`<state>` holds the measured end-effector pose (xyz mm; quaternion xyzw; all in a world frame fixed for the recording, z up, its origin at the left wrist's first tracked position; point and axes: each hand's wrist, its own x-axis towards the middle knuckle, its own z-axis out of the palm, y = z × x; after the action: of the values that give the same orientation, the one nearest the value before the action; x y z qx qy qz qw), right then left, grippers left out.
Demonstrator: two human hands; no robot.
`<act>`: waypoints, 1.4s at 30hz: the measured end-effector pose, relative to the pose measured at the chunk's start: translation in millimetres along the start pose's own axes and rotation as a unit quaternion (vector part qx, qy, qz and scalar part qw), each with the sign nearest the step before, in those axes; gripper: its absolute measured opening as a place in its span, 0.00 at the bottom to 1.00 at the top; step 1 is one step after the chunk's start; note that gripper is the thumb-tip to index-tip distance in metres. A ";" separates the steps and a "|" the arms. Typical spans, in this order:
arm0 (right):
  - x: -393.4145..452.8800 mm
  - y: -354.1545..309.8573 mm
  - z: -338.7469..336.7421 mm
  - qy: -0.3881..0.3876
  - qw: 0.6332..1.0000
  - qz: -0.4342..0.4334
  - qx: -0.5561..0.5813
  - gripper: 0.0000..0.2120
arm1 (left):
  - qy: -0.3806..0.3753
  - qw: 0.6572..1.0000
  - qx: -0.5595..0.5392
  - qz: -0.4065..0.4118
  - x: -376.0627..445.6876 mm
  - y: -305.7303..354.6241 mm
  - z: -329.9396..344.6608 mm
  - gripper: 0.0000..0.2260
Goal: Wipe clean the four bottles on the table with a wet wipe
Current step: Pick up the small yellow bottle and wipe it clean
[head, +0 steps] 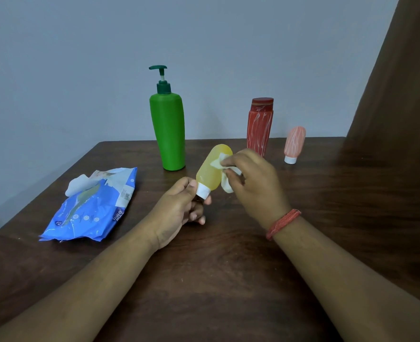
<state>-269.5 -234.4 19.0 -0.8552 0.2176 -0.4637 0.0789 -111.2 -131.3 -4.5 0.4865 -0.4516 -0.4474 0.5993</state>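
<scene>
My left hand (179,209) pinches the white cap of a small yellow bottle (210,170), held tilted above the table with its base pointing up and away. My right hand (252,182) grips a crumpled white wet wipe (225,172) and presses it against the yellow bottle's right side. A tall green pump bottle (168,130) stands upright behind the yellow one. A red bottle (259,127) with a dark red cap stands at the back right. Beside it, a small pink bottle (294,144) stands on its white cap.
A blue pack of wet wipes (93,208) lies on the dark wooden table (216,267) to the left, with a white wipe sticking out of its opening. A brown curtain (396,82) hangs at the right. A grey wall stands behind the table's far edge.
</scene>
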 end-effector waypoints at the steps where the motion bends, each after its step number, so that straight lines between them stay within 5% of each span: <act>1: -0.6 -1.3 0.3 -0.004 1.000 -0.008 0.005 0.08 | -0.003 1.000 -0.006 0.000 0.1 0.2 0.3 0.11; 25: -4.5 -14.5 1.7 -0.092 0.991 -0.097 0.020 0.07 | -0.006 0.996 -0.087 -0.019 3.0 -4.2 -1.6 0.15; 29: -3.0 -12.9 -1.2 -0.035 0.998 -0.056 0.014 0.06 | -0.002 0.998 -0.053 -0.018 4.2 -4.1 0.5 0.18; 33: -3.4 -14.5 -0.7 -0.074 0.993 -0.096 -0.001 0.07 | 0.011 0.997 -0.071 -0.015 4.2 -5.1 0.5 0.16; 42: -1.6 -8.8 -2.0 -0.022 0.998 -0.050 0.006 0.06 | 0.011 0.999 -0.031 -0.004 5.8 -7.2 -3.0 0.16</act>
<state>-269.3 -225.7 21.8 -0.8748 0.1695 -0.4491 0.0656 -107.8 -137.3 -11.4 0.4747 -0.4291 -0.4581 0.6170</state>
